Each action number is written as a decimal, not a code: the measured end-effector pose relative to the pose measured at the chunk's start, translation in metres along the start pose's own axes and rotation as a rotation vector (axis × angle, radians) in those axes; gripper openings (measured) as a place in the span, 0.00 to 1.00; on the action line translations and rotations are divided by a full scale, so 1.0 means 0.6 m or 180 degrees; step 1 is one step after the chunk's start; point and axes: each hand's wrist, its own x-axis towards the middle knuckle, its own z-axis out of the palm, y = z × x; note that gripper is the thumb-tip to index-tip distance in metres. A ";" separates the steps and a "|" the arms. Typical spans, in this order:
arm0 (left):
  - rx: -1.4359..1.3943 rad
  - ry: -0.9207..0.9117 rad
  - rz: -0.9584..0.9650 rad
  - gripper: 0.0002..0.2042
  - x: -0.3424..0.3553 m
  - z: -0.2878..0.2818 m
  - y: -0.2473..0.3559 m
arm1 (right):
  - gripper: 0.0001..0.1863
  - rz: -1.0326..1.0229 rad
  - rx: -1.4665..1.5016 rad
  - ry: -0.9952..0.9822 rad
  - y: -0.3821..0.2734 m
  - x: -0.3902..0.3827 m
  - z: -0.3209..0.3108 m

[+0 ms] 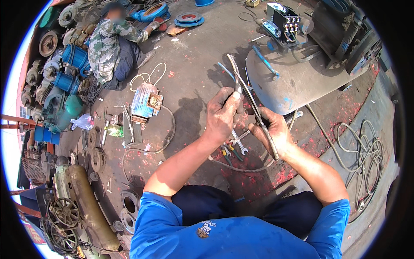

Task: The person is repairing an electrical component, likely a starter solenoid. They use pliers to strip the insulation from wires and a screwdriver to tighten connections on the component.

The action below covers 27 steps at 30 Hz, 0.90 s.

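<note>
My left hand (223, 113) is closed, thumb pressed on a thin grey length that runs up along the cable's upper end. My right hand (274, 131) is wrapped round the grey, dirty cable (250, 96) lower down. The cable slants from upper left to lower right, its surface looking split into strands. Whether the piece under my left thumb is a strand or a tool is hard to make out. On the ground below my hands lie a wrench (240, 144) and pliers (233, 153) with yellow and dark handles.
Left of my hands stands a blue-grey electric motor (145, 103) with a cable trailing from it. A grey tank (297, 80) carrying an electrical switch (288, 26) is at right. Coiled cable (366, 159) lies far right. A person (114, 47) crouches at upper left beside piled pumps.
</note>
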 end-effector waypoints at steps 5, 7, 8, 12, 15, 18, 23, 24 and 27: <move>-0.0139 0.0034 -0.0040 0.11 -0.001 -0.005 0.012 | 0.23 0.0557 0.2146 -0.0645 -0.020 -0.015 0.003; -0.0456 0.0109 -0.0197 0.12 -0.005 -0.001 0.016 | 0.22 0.0484 0.2463 -0.0715 -0.020 -0.019 0.009; -0.0614 0.0145 -0.0282 0.13 -0.005 -0.002 0.018 | 0.22 0.0447 0.2623 -0.0741 -0.019 -0.019 0.011; -0.0580 0.0188 -0.0210 0.15 -0.002 -0.019 0.012 | 0.21 0.0504 0.3150 -0.1115 -0.007 -0.012 0.009; -0.0842 0.0000 -0.0362 0.16 -0.004 -0.018 0.013 | 0.21 0.0470 0.3139 -0.1364 -0.005 -0.012 -0.012; -0.0740 0.0161 -0.0305 0.17 -0.004 -0.008 0.012 | 0.22 -0.0380 0.1513 -0.1060 0.004 -0.001 -0.017; -0.0589 0.0235 0.0234 0.14 0.009 -0.017 0.011 | 0.22 -0.0175 0.0190 0.0441 0.023 -0.009 0.003; -0.0581 0.0258 0.0260 0.13 0.009 -0.019 0.009 | 0.22 -0.0146 0.0081 0.0632 0.024 -0.008 0.005; -0.0625 0.0225 0.0293 0.12 0.003 -0.013 -0.001 | 0.20 -0.1116 -0.0112 0.0562 0.007 0.000 0.004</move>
